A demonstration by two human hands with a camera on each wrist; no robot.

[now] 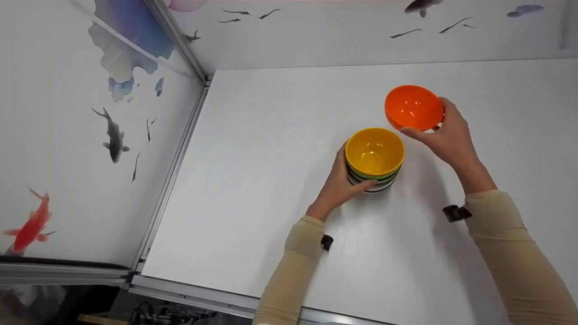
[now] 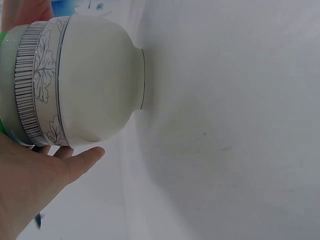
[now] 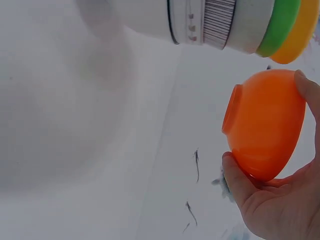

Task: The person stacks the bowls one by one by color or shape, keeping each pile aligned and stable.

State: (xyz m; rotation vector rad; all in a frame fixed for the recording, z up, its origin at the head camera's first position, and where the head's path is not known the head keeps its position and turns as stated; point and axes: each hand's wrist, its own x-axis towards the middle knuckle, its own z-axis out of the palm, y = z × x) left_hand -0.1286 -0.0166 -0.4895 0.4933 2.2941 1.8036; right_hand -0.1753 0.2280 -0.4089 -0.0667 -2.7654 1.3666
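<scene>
My left hand [image 1: 338,183] grips a stack of bowls from its left side, thumb across the front. On top of the stack is a yellow bowl [image 1: 374,151], with a green bowl [image 3: 281,27] under it. At the bottom, a white bowl [image 2: 97,80] with a dark leaf-and-stripe band stands upright on the table. My right hand [image 1: 454,135] holds an orange bowl [image 1: 413,108] by its right side, thumb at the near edge. The orange bowl is raised off the table, behind and to the right of the stack, tilted in the right wrist view and apart from the stack.
The white table [image 1: 235,180] has a metal front edge [image 1: 194,295]. A white panel [image 1: 67,149] printed with fish rises on the left, and another printed panel [image 1: 316,40] stands along the back. Cables [image 1: 167,313] lie below the front edge.
</scene>
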